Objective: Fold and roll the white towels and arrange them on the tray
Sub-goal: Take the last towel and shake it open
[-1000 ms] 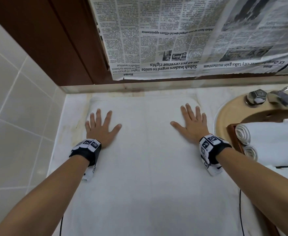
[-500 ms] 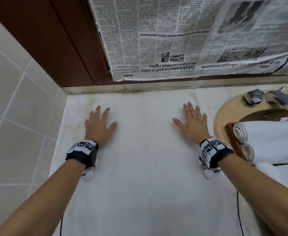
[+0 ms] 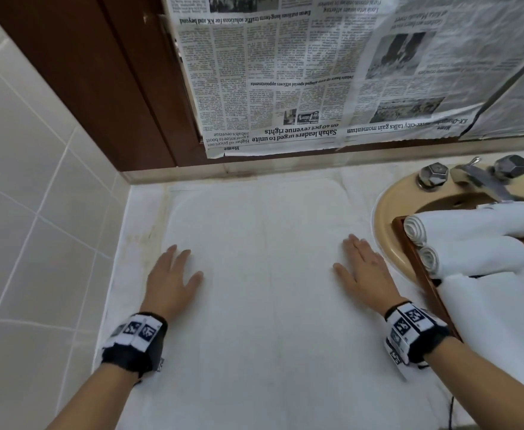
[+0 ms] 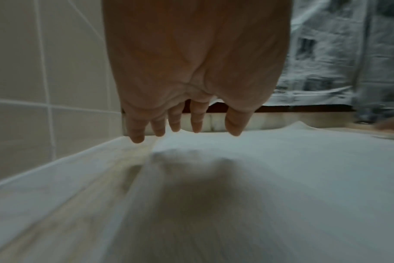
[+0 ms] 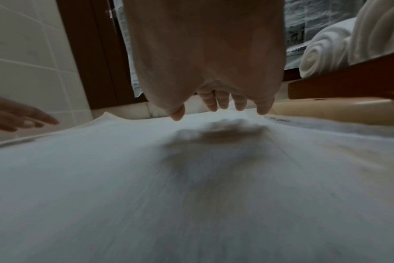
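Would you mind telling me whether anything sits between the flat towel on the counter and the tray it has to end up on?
Nothing visible lies between the flat towel and the tray. Two rolled towels already occupy the tray's far part, and more white cloth drapes over its near edge, which may crowd the landing spot.

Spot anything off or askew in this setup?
Two things. The wooden tray sits across the sink basin, not on the counter, with an unrolled towel draped over its edge. The newspaper on the wall hangs upside down.
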